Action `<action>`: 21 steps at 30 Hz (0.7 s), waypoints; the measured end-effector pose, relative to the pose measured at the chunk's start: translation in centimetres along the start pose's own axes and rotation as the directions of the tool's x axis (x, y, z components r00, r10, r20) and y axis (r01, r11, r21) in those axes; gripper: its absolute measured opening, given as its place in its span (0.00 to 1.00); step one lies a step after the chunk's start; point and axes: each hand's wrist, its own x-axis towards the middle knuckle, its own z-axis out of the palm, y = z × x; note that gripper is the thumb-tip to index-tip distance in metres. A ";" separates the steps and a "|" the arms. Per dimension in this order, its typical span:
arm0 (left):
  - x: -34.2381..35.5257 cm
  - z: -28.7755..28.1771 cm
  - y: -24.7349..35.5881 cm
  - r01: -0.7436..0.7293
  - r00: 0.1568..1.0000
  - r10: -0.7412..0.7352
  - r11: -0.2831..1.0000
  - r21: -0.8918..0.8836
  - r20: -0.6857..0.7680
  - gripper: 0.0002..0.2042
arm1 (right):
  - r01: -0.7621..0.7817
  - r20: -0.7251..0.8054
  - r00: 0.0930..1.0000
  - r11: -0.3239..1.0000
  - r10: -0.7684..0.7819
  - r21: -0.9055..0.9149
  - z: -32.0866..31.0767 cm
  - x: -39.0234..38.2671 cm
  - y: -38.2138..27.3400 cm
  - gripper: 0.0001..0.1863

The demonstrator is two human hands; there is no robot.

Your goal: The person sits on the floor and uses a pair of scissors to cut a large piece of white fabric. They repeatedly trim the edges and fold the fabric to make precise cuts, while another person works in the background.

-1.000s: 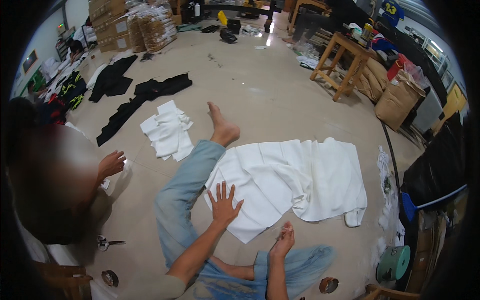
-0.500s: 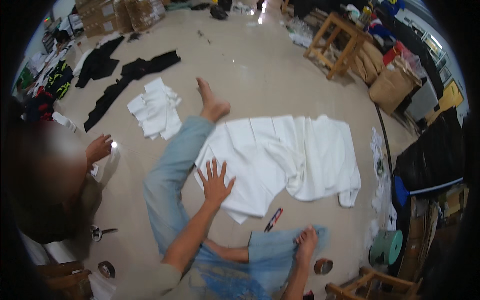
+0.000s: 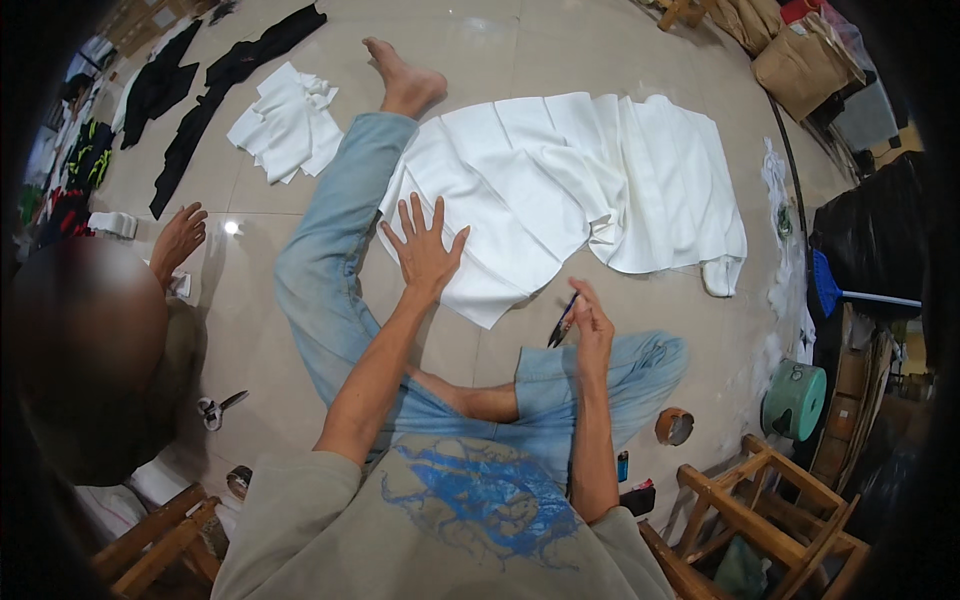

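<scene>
My left hand (image 3: 425,250) lies flat with fingers spread on a large white fabric piece (image 3: 510,200), folded and rumpled toward its right side, next to my outstretched jeans-clad leg (image 3: 320,250). My right hand (image 3: 590,325), just below the fabric's lower edge, is closed on small dark thread snips (image 3: 560,325) with some blue on them, above my bent knee. A smaller pile of white pieces (image 3: 285,125) lies beyond my leg at the upper left.
A co-worker (image 3: 90,350) sits close at left, a hand near white bundles. Scissors (image 3: 210,410), tape rolls (image 3: 672,426), black garments (image 3: 215,100) and a green spool (image 3: 792,398) lie around. Wooden stools (image 3: 750,510) flank me; paper sacks (image 3: 800,70) and a blue broom (image 3: 825,285) line the right.
The view has tilted down. My right hand has moved from a loose pinch onto the snips that lay on the floor. My left hand stays on the fabric.
</scene>
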 end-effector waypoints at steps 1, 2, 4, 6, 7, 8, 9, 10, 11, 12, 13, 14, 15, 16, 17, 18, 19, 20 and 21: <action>-0.1 -0.1 0.1 0.005 1.000 -0.005 1.000 -0.003 0.024 0.38 | -0.102 -0.036 0.993 0.955 0.117 0.277 0.9 -0.1 0.8 0.12; -0.1 -0.1 0.1 0.018 0.999 -0.018 1.000 -0.003 0.045 0.39 | -0.150 -0.016 0.982 0.817 0.191 0.557 2.0 -0.1 1.3 0.10; 0.0 -0.2 0.2 0.023 0.998 -0.022 1.000 -0.013 0.052 0.40 | -0.208 0.059 0.949 0.475 0.309 0.855 3.0 -0.2 1.8 0.08; 0.0 0.0 -0.2 0.020 0.999 -0.020 0.999 -0.025 0.025 0.40 | -0.285 0.091 0.930 0.540 0.356 0.792 1.8 -0.3 3.0 0.08; 0.0 0.2 -0.4 0.018 1.000 -0.017 1.000 -0.023 0.022 0.40 | -0.321 0.103 0.919 0.571 0.379 0.755 0.5 -0.4 3.6 0.09; 0.0 0.2 -0.5 0.019 1.000 -0.018 1.000 -0.020 0.021 0.40 | -0.280 -0.035 0.890 0.605 0.454 0.746 -0.9 -0.5 3.4 0.10; 0.0 0.2 -0.5 0.024 1.000 -0.023 1.000 -0.019 0.018 0.40 | -0.251 -0.064 0.906 0.651 0.419 0.717 -3.6 -0.8 3.1 0.09; 0.1 0.3 -0.6 0.033 0.999 -0.033 0.999 -0.010 0.024 0.40 | -0.223 -0.086 0.920 0.693 0.381 0.686 -6.6 -1.4 2.8 0.09; 0.0 0.2 -0.7 0.048 0.999 -0.048 0.999 -0.006 0.026 0.40 | -0.216 -0.081 0.942 0.775 0.325 0.593 -9.3 -2.2 1.8 0.08; 0.0 0.1 -0.4 0.051 0.998 -0.051 0.999 -0.009 0.030 0.39 | -0.190 -0.081 0.961 0.848 0.263 0.495 -11.0 -3.0 0.7 0.08; 0.2 0.1 -0.1 0.046 0.998 -0.046 0.999 -0.017 0.032 0.39 | -0.200 -0.150 0.952 0.914 0.267 0.352 -11.0 -3.2 0.6 0.09; 0.3 0.4 0.0 0.042 0.999 -0.042 0.999 -0.017 0.019 0.39 | -0.213 -0.220 0.941 0.956 0.257 0.203 -10.7 -3.4 0.5 0.10; 0.3 0.7 -0.1 0.032 0.999 -0.032 0.999 -0.017 0.005 0.39 | -0.230 -0.290 0.928 0.972 0.235 0.053 -9.9 -3.7 0.0 0.12; 0.3 1.1 -0.1 0.022 1.000 -0.023 1.000 -0.015 -0.009 0.39 | -0.046 -0.227 0.974 0.949 -0.027 -0.313 -7.9 -3.3 0.4 0.14; 0.4 1.1 0.0 0.005 1.000 -0.005 0.999 -0.046 -0.003 0.40 | 0.150 -0.078 0.965 0.769 -0.251 -0.622 -4.5 -2.5 0.3 0.17; 0.4 1.2 0.0 -0.015 1.000 0.016 0.997 -0.071 0.003 0.40 | 0.213 0.004 0.957 0.691 -0.290 -0.691 -1.6 -2.2 0.5 0.16; -0.2 1.2 0.1 -0.025 1.000 0.027 0.995 -0.099 0.013 0.40 | 0.276 0.097 0.945 0.599 -0.313 -0.751 0.3 -1.9 0.5 0.16; -0.7 0.2 1.5 -0.115 0.992 0.118 0.990 -0.082 0.037 0.42 | 0.200 0.171 0.980 0.550 -0.103 -0.811 0.5 -1.4 0.4 0.16; -1.5 -0.7 2.6 -0.153 0.985 0.161 0.981 -0.115 0.063 0.42 | 0.145 0.230 0.966 0.489 0.118 -0.860 0.9 -1.0 0.1 0.17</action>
